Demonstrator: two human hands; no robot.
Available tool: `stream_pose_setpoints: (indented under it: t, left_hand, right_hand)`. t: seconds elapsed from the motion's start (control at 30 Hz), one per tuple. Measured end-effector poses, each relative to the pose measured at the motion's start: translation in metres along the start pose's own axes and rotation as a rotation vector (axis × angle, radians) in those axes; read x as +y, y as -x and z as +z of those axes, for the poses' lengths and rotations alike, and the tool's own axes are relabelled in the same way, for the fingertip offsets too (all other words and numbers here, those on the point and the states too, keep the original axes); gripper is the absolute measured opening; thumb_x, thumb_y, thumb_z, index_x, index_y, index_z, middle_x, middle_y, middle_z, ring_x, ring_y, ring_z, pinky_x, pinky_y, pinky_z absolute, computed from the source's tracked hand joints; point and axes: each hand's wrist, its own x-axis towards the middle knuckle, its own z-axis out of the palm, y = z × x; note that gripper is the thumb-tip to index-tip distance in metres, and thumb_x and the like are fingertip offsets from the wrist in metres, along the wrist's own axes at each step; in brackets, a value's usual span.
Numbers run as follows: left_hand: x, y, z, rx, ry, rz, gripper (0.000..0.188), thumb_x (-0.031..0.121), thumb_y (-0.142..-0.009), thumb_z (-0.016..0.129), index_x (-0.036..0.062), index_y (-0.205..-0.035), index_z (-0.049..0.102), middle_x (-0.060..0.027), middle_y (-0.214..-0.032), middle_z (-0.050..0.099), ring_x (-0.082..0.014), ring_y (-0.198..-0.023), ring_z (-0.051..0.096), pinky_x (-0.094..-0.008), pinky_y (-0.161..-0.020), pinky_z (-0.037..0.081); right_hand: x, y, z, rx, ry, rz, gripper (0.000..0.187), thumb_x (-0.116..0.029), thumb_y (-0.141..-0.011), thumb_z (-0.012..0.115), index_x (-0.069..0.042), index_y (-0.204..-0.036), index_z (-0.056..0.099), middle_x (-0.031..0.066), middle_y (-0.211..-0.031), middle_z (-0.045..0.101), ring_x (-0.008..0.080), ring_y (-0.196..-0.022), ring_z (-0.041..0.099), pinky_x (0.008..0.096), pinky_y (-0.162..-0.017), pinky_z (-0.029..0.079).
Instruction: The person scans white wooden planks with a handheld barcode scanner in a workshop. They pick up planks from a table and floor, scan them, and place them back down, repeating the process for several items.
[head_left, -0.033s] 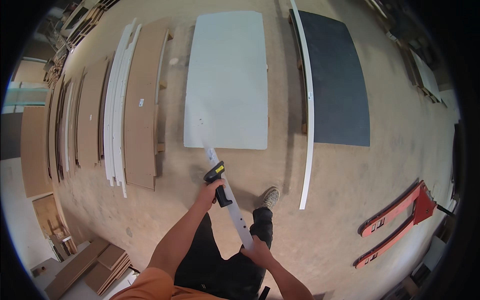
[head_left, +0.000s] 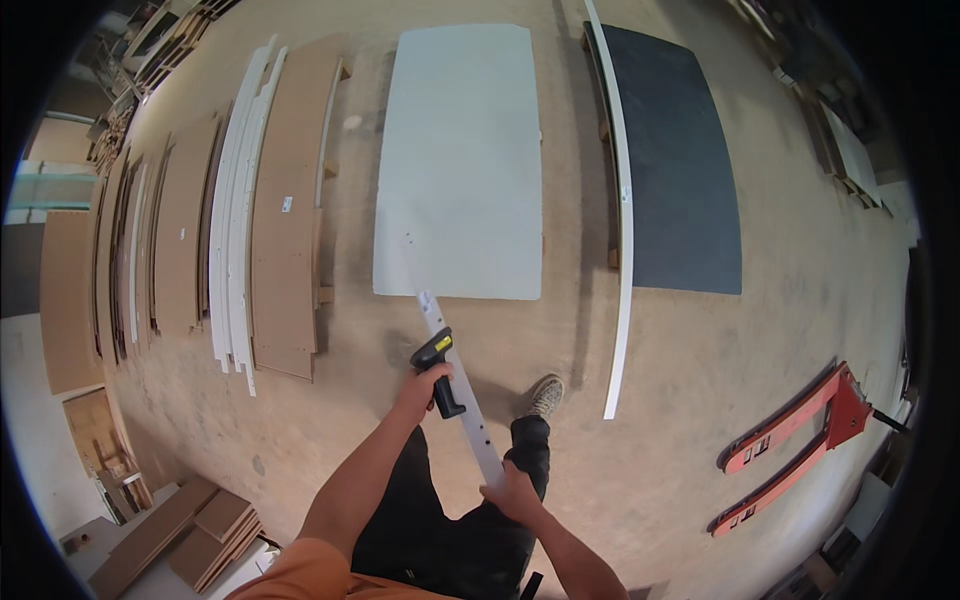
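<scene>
My left hand (head_left: 425,388) is closed round the handle of a black handheld barcode scanner (head_left: 449,400) with a yellow label. Its head points forward and lies over a long, narrow white strip (head_left: 473,428) with several dark holes. The near end of that strip is gripped by my right hand (head_left: 513,492), close to my right thigh. From there it slants forward and left, past the scanner. A small label (head_left: 427,299) sits on the strip ahead of the scanner. The strip's far end merges with the large pale panel (head_left: 460,160) on the floor beyond.
Brown boards (head_left: 287,240) and white strips (head_left: 232,210) lie at left. On the right a white strip (head_left: 625,235) lies alongside a dark grey panel (head_left: 675,160). A red pallet jack (head_left: 790,450) stands at lower right. Brown offcuts (head_left: 212,535) are stacked lower left.
The panels ahead and my hands appear slightly further right in the picture. Both hands keep their grips on the scanner and the strip.
</scene>
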Motion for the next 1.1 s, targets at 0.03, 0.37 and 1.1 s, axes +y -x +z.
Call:
stream_pose_setpoints:
  t: [0.03, 0.37, 1.1]
  left_hand:
    - [-0.005, 0.004, -0.022, -0.004, -0.042, 0.003, 0.034, 0.039, -0.082, 0.076, 0.0065, -0.077, 0.07, -0.0005, -0.058, 0.058, -0.0095, -0.039, 0.046, -0.0272, -0.036, 0.027]
    - [-0.072, 0.103, -0.382, 0.351, -0.091, 0.031, 0.024, 0.023, -0.079, 0.081, 0.0031, -0.087, 0.071, -0.002, -0.067, 0.064, -0.0084, -0.046, 0.05, -0.0275, -0.041, 0.034]
    - [-0.074, 0.288, -0.192, -0.985, -0.876, 0.568, 0.036, 0.031, -0.083, 0.078, 0.0, -0.101, 0.072, -0.0072, -0.083, 0.071, -0.0162, -0.079, 0.065, -0.0342, -0.074, 0.051]
  right_hand:
    - [-0.007, -0.033, 0.025, 0.051, 0.064, 0.033, 0.055, -0.03, -0.079, 0.08, 0.005, -0.113, 0.056, 0.03, -0.095, 0.069, 0.0468, -0.093, 0.068, 0.0512, -0.081, 0.055]
    - [-0.148, -0.399, 0.119, 0.349, -0.522, 0.01, 0.054, -0.033, -0.079, 0.086, 0.005, -0.107, 0.06, 0.0143, -0.081, 0.068, 0.0142, -0.068, 0.066, 0.0325, -0.058, 0.055]
    - [0.119, 0.19, 0.295, 0.923, -0.653, 0.291, 0.024, -0.019, -0.092, 0.066, 0.002, -0.104, 0.064, 0.0109, -0.083, 0.07, 0.018, -0.077, 0.07, 0.0321, -0.063, 0.056]
